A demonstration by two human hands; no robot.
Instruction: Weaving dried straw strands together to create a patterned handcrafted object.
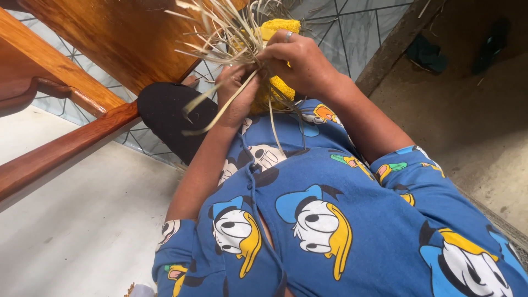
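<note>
My left hand [235, 94] and my right hand [300, 61] meet near the top middle of the view, both closed on a bundle of pale dry straw strips [228, 33]. The strips fan up and to the left from my fingers, and a few hang down over my blue cartoon-print shirt. A yellow woven piece [278, 26] lies just behind and under my hands, partly hidden by them. My right hand wears a ring. My black-clad knee [168, 110] sits left of my left hand.
A polished wooden furniture frame [66, 93] runs along the left and top left. Patterned tile floor [357, 33] lies beyond my hands, a pale floor at lower left, a rough concrete area [473, 121] at right with dark items at its far end.
</note>
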